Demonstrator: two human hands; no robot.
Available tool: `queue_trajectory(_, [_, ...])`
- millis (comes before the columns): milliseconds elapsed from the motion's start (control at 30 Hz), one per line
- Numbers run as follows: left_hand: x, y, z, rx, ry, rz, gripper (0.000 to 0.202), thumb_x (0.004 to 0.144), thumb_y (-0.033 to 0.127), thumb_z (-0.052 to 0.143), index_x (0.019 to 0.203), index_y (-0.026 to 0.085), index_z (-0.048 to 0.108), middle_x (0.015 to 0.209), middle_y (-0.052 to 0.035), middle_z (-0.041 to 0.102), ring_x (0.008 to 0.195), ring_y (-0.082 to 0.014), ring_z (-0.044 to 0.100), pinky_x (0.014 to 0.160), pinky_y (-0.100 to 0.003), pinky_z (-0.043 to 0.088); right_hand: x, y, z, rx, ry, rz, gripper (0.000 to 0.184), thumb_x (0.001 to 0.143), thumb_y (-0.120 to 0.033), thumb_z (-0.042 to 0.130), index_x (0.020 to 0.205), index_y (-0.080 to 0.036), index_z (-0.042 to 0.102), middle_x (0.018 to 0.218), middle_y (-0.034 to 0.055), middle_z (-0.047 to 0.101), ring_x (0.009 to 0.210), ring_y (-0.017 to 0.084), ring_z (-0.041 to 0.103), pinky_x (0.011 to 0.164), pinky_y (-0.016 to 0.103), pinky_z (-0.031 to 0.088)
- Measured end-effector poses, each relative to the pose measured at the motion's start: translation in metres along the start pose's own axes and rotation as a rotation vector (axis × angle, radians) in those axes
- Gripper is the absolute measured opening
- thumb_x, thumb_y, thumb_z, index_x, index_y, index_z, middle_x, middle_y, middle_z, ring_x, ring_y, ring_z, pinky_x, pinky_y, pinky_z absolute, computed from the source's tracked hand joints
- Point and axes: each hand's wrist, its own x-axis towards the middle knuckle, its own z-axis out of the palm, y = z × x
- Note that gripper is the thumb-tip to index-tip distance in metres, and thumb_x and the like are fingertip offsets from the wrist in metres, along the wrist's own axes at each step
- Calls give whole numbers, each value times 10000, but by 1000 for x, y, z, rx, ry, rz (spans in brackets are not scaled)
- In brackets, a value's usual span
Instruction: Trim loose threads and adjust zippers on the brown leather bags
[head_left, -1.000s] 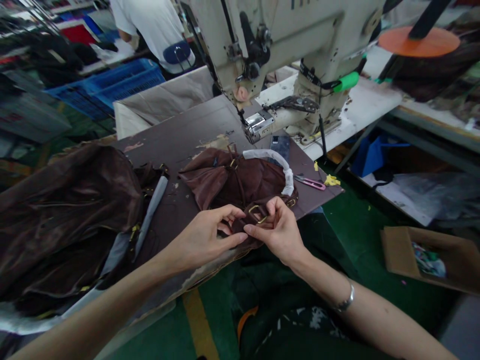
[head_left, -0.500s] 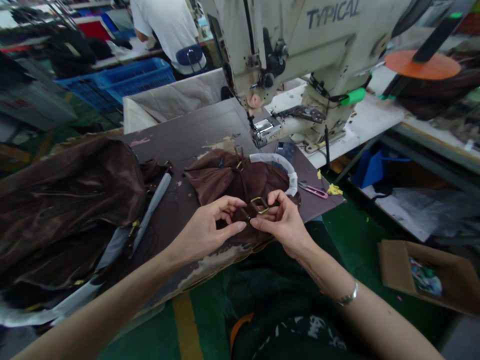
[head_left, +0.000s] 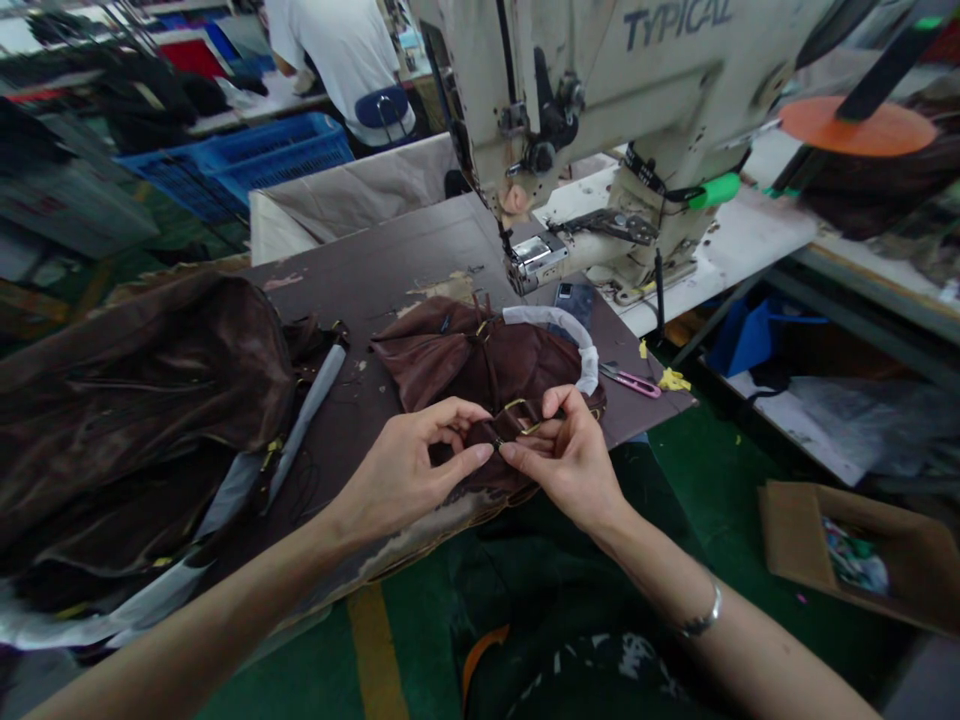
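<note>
A brown leather strap (head_left: 510,424) with a gold-coloured buckle (head_left: 523,414) is pinched between my two hands. My left hand (head_left: 420,450) grips its left end between thumb and fingers. On the buckle side, my right hand (head_left: 574,450) has thumb and fingers closed on it, and the two thumbs nearly meet. Just behind lies a brown handbag (head_left: 450,350) on the table, its curved handle (head_left: 566,325) wrapped in white. My fingers hide part of the strap.
A sewing machine (head_left: 592,140) stands beyond the bag. Pink-handled snips (head_left: 634,382) lie at the table's right corner, near yellow scraps (head_left: 673,380). Larger brown bags (head_left: 150,390) cover the left side. A carton (head_left: 855,540) sits on the floor. A person in white (head_left: 337,60) sits farther back.
The buckle has tipped slightly and my right fingers have shifted a little along the strap. Both hands keep their hold; the whole view has moved slightly.
</note>
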Motion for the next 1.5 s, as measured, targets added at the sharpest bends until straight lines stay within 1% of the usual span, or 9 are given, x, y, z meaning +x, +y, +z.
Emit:
queue_trajectory(133, [3, 2, 0, 61, 28, 15, 343, 855, 380, 583, 1145, 197, 584, 880, -31, 669, 757, -153, 622, 682, -258, 497, 3, 6, 0, -31, 53, -33, 522, 657, -190, 786, 867, -265, 314, 703, -83, 578, 577, 107, 627, 550, 215, 507])
queue_trajectory(267, [11, 2, -16, -104, 33, 69, 378, 870, 361, 568, 1192, 163, 553, 1164, -84, 625, 995, -182, 621, 836, -285, 528, 18, -5, 1, -52, 107, -138, 487, 699, -186, 749, 869, -268, 301, 715, -78, 573, 603, 111, 634, 594, 236, 520])
queue_trajectory(533, [-33, -21, -92, 472, 523, -38, 406, 904, 357, 522, 1263, 168, 509, 1220, -42, 608, 968, -162, 603, 933, -303, 446, 61, -52, -5, -292, 361, -716, 463, 700, -256, 777, 852, -269, 340, 689, -71, 429, 630, 134, 592, 695, 323, 529])
queue_trajectory(667, [-76, -76, -108, 599, 461, -272, 405, 911, 401, 466, 1212, 145, 559, 1101, -17, 653, 915, -165, 611, 851, -254, 443, 60, -4, -18, -247, 271, -374, 506, 630, -299, 829, 866, -245, 384, 746, -19, 616, 713, 159, 659, 703, 307, 530])
queue_trajectory(800, [-110, -137, -98, 591, 349, -403, 280, 866, 379, 510, 979, 185, 677, 874, -23, 701, 756, -161, 634, 703, -244, 447, 42, 31, -24, -317, 169, -49, 490, 645, -375, 819, 893, -229, 422, 779, 17, 686, 709, 168, 681, 678, 287, 536])
queue_trajectory(1000, [-124, -174, -63, 613, 275, -379, 189, 852, 308, 523, 868, 200, 677, 891, -29, 681, 843, -168, 630, 754, -249, 447, 30, -10, -27, -993, 219, -43, 411, 706, -523, 731, 863, -195, 539, 546, -12, 620, 449, 169, 594, 489, 262, 443])
queue_trajectory(1100, [-121, -180, -53, 638, 279, -369, 165, 847, 279, 534, 819, 191, 671, 891, -54, 660, 871, -184, 616, 765, -262, 436, 24, -28, -20, -1023, 291, -205, 357, 729, -494, 729, 869, -195, 593, 584, -16, 610, 494, 141, 580, 521, 243, 437])
queue_trajectory(1233, [-123, -183, -48, 646, 272, -377, 182, 865, 300, 531, 798, 195, 664, 858, -57, 647, 841, -190, 611, 739, -269, 424, 7, -36, 2, -674, 15, -258, 275, 754, -383, 739, 948, -209, 651, 692, 4, 634, 578, 119, 595, 517, 188, 469])
queue_trajectory(1500, [-116, -186, -64, 664, 424, -548, 302, 938, 361, 420, 1024, 191, 655, 988, -73, 667, 923, -210, 620, 817, -329, 446, -21, -81, 64, -366, -799, -188, 181, 872, -263, 618, 996, -354, 711, 747, 28, 693, 600, 146, 627, 500, 229, 510])
